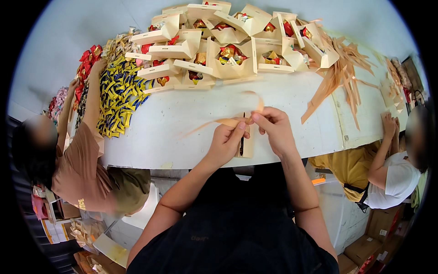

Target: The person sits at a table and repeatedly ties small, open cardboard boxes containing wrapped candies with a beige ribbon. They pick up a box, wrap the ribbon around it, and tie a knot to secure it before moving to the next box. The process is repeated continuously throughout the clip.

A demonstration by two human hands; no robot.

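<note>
In front of my body, a thin peach ribbon is pinched between the fingertips of my left hand and my right hand. One tail stretches out to the left, and another part curves up above my right fingers; both are blurred. Directly beneath my hands lies a small cream-coloured folded box or card with a dark narrow strip down it. My left hand partly covers it. The fingertips of the two hands are close together, and the exact twist of the ribbon between them is hidden.
Open cream boxes with wrapped sweets stand stacked at the table's far side. Loose peach ribbons fan out to their right. Yellow-and-blue wrapped sweets heap at left, beside a reaching co-worker. Another person works at right.
</note>
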